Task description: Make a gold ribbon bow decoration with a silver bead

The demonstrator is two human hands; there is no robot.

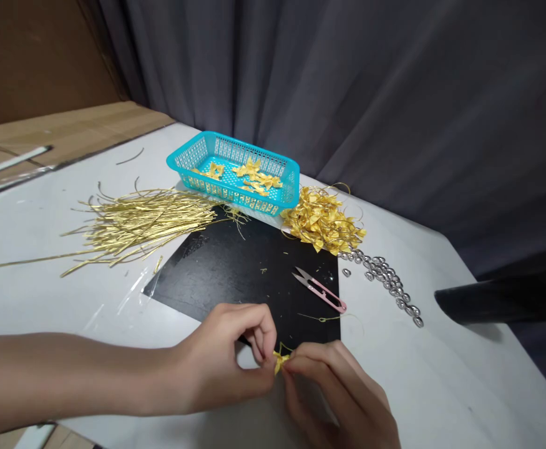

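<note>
My left hand [226, 358] and my right hand [342, 393] meet near the front edge of the white table [441, 374]. Both pinch a small gold ribbon bow [281, 360] between fingertips. Just beyond them lies a black mat [235, 268]. Pink thread snips [320, 289] rest on the mat's right side, apart from my hands. A thin gold strand [324, 318] lies by the snips.
A turquoise basket [235, 169] with a few gold bows stands at the back. A pile of gold bows [322, 219] sits to its right, a heap of gold ribbon strips [146, 221] to its left. Several silver beads [387, 280] trail rightward. A dark object [502, 299] juts in at right.
</note>
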